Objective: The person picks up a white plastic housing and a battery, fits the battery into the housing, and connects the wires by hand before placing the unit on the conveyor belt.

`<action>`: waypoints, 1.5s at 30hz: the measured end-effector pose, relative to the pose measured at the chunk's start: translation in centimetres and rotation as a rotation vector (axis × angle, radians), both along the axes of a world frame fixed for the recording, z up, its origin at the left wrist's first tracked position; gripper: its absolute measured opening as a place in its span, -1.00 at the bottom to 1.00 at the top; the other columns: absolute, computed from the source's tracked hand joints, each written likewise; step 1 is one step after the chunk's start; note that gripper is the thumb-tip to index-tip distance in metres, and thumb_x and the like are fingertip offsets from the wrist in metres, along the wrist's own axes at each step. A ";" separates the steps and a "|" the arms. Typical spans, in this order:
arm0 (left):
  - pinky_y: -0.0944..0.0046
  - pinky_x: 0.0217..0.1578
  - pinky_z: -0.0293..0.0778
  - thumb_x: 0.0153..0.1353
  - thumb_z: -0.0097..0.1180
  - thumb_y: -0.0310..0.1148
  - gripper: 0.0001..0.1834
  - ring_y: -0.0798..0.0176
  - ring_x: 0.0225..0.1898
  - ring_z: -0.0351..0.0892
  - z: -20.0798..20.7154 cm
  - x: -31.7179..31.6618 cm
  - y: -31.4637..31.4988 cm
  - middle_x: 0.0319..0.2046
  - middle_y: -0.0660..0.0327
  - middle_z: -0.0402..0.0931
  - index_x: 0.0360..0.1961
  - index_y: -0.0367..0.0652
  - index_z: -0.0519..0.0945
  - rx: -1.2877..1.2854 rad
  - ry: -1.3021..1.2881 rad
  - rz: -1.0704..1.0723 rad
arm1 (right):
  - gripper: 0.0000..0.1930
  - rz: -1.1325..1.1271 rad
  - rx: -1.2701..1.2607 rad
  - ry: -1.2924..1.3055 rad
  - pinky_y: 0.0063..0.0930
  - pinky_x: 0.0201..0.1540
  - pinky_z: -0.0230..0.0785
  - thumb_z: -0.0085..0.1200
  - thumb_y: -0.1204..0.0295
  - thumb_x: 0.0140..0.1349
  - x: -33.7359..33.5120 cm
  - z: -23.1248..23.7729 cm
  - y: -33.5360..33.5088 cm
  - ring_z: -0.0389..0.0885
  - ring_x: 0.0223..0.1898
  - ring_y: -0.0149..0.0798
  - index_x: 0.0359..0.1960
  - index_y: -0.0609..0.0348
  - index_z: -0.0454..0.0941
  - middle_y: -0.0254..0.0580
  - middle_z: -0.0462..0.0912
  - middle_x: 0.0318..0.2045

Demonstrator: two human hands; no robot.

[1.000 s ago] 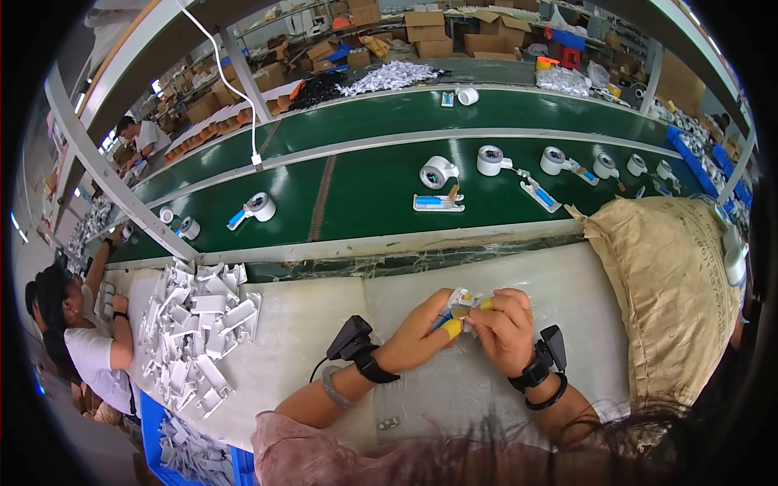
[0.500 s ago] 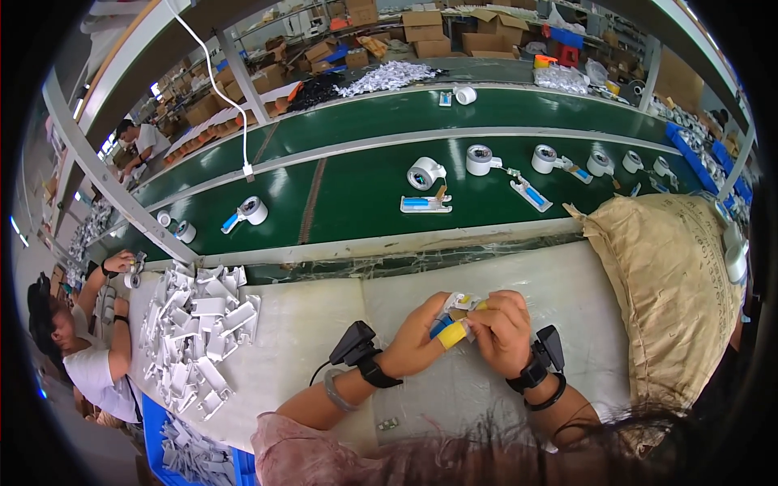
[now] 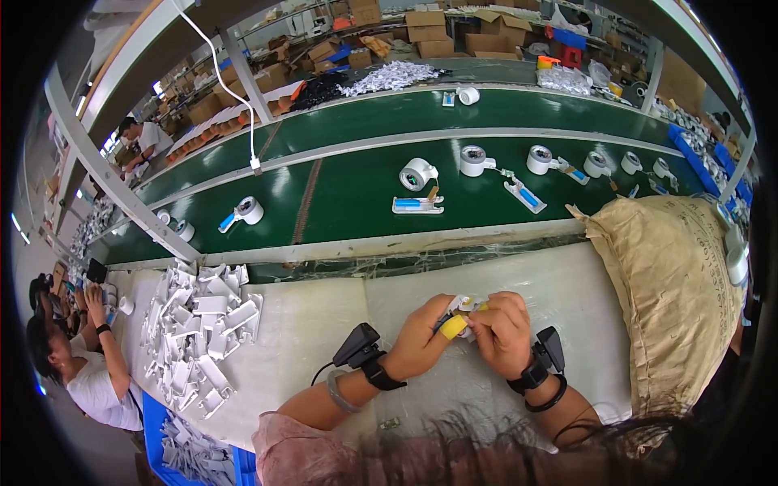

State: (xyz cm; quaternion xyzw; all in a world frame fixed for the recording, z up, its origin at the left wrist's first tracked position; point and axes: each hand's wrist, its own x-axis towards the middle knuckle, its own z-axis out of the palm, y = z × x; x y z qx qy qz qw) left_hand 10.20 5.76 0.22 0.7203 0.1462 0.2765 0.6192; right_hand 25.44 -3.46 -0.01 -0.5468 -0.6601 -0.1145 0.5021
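Note:
Both hands meet over the pale work surface and hold one small white plastic part point(image 3: 463, 303) between them. My left hand point(image 3: 420, 338) grips it from the left, its thumb ending in a yellow wrap at the part's near side. My right hand point(image 3: 502, 330) pinches its right side with bent fingers, and another bit of yellow shows by those fingertips. Most of the part is hidden behind the fingers, so its details cannot be made out. Each wrist wears a dark strap with a black device.
A pile of white plastic housings point(image 3: 209, 320) lies left, above a blue bin point(image 3: 154, 433) of similar pieces. Ahead, a green conveyor belt point(image 3: 348, 190) carries round white units with blue cylinders. A brown sack point(image 3: 660, 283) stands right. A co-worker point(image 3: 93, 373) sits far left.
The held part has turned slightly, and its blue piece is less visible; my hands stay nearly in place. Units on the near belt have shifted a little left. The left co-worker's hands have risen.

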 end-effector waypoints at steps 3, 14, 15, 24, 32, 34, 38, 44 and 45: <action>0.48 -0.44 0.31 0.34 -0.05 -0.49 -0.80 0.53 -0.44 0.37 -0.1 0.0 0.0 -0.39 0.32 0.43 -0.04 -0.23 0.47 0.026 0.005 0.037 | -0.78 -0.009 -0.004 0.016 -0.19 -0.10 0.38 0.29 0.60 -0.08 -0.1 -0.2 -0.1 0.52 -0.24 0.00 -0.37 0.11 0.57 -0.17 0.54 -0.39; 0.29 -0.33 0.41 0.32 0.01 -0.41 -0.75 0.30 -0.40 0.45 -0.7 0.2 0.6 -0.39 0.15 0.47 -0.01 -0.24 0.44 0.362 0.092 0.119 | -0.73 -0.027 0.003 -0.093 -0.20 -0.10 0.40 0.28 0.64 -0.11 -0.3 0.4 0.2 0.54 -0.30 -0.02 -0.32 0.13 0.56 -0.16 0.54 -0.38; 0.29 -0.33 0.41 0.32 0.01 -0.41 -0.75 0.30 -0.40 0.45 -0.4 0.2 0.5 -0.39 0.15 0.47 -0.01 -0.24 0.44 0.362 0.090 0.118 | -0.72 -0.015 0.010 -0.073 -0.20 -0.11 0.42 0.28 0.65 -0.11 -0.2 0.4 0.1 0.56 -0.29 -0.01 -0.32 0.15 0.56 -0.14 0.53 -0.38; 0.42 -0.50 0.30 0.38 -0.03 -0.33 -0.76 0.48 -0.52 0.34 0.1 0.0 0.7 -0.43 0.30 0.38 -0.02 -0.19 0.40 0.221 0.084 0.007 | -0.71 0.052 0.019 -0.024 -0.21 -0.18 0.48 0.25 0.72 -0.11 0.0 -0.1 0.1 0.60 -0.19 0.06 -0.31 0.19 0.55 -0.11 0.49 -0.38; 0.38 -0.47 0.35 0.38 -0.03 -0.34 -0.78 0.40 -0.51 0.40 -0.1 0.0 0.5 -0.40 0.23 0.41 -0.07 -0.24 0.47 0.297 0.088 0.080 | -0.71 0.047 0.031 -0.020 -0.18 -0.14 0.50 0.23 0.73 -0.11 -0.4 -0.2 0.3 0.57 -0.32 0.00 -0.31 0.20 0.53 -0.11 0.47 -0.44; 0.36 -0.43 0.38 0.36 -0.03 -0.36 -0.78 0.35 -0.48 0.44 -0.2 0.1 0.6 -0.38 0.19 0.44 -0.06 -0.26 0.47 0.346 0.063 0.092 | -0.73 0.062 0.043 -0.020 -0.17 -0.13 0.50 0.22 0.72 -0.10 -0.5 -0.2 0.3 0.55 -0.36 -0.02 -0.33 0.20 0.52 -0.11 0.48 -0.46; 0.29 -0.32 0.43 0.32 -0.02 -0.43 -0.76 0.22 -0.39 0.51 -0.5 0.1 0.9 -0.33 0.10 0.48 -0.03 -0.29 0.49 0.394 0.088 0.096 | -0.74 0.018 0.030 -0.048 -0.17 -0.13 0.50 0.22 0.71 -0.09 -0.7 -0.3 0.4 0.56 -0.35 -0.01 -0.33 0.21 0.51 -0.11 0.49 -0.45; 0.10 -0.16 0.44 0.19 -0.01 -0.52 -0.75 -0.14 -0.18 0.51 -0.3 0.0 1.1 -0.23 -0.02 0.49 -0.08 -0.26 0.47 0.340 0.157 0.085 | -0.75 -0.033 0.006 -0.039 -0.15 -0.12 0.48 0.21 0.70 -0.08 -0.8 -0.6 0.5 0.56 -0.34 0.02 -0.34 0.21 0.51 -0.10 0.51 -0.44; 0.10 -0.16 0.44 0.19 -0.01 -0.52 -0.75 -0.14 -0.18 0.51 -0.2 0.0 1.0 -0.23 -0.02 0.49 -0.08 -0.26 0.47 0.341 0.157 0.082 | -0.75 -0.024 0.002 -0.034 -0.14 -0.12 0.48 0.21 0.70 -0.08 -0.7 -0.6 0.5 0.56 -0.33 0.03 -0.34 0.20 0.51 -0.10 0.51 -0.44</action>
